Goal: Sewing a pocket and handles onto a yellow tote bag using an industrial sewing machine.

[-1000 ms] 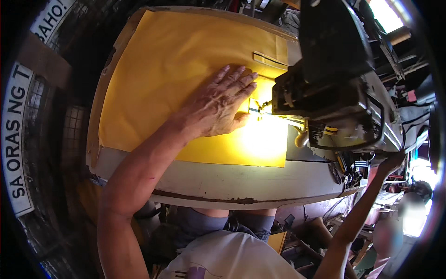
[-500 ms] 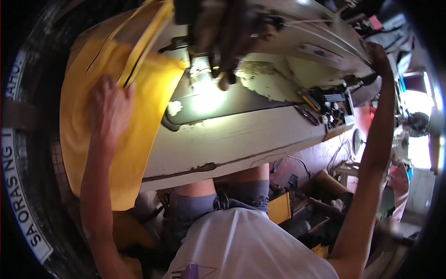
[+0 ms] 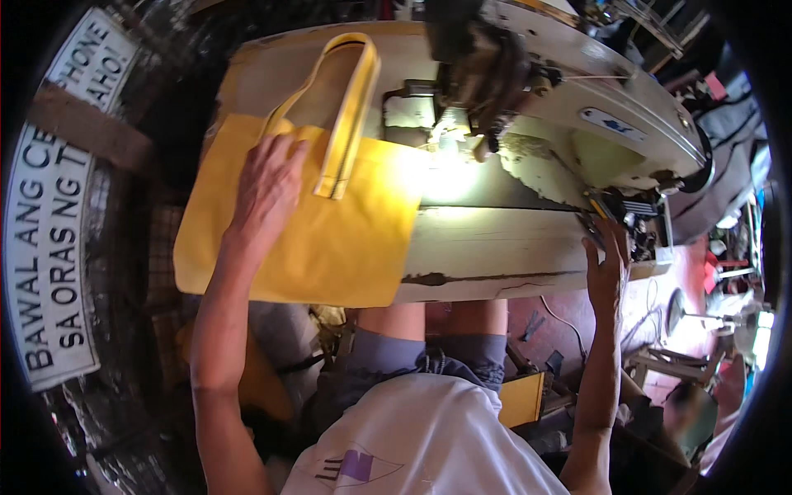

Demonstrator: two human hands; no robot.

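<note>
A yellow bag (image 3: 346,239) lies on the left of the sewing table, its looped strap handle (image 3: 355,107) with a dark stripe stretched toward the back. My left hand (image 3: 268,177) rests on the bag near its top edge, fingers slightly bent and apart. The bag's right side reaches near the lit needle area of the dark sewing machine (image 3: 478,74). My right hand (image 3: 606,256) is at the table's right front, thumb and fingers apart beside black-handled scissors (image 3: 587,223) and a tray of small tools (image 3: 648,223).
A handwheel (image 3: 700,161) is at the machine's right end. Signboards (image 3: 45,256) stand at the left. A fan (image 3: 678,322), wooden stools and cluttered materials are at the lower right. A yellow board (image 3: 520,396) stands by my legs.
The yellow piece has come out from under the needle, turned and been laid down leftward, showing its handle. My right hand has moved from the machine's right end to the tools.
</note>
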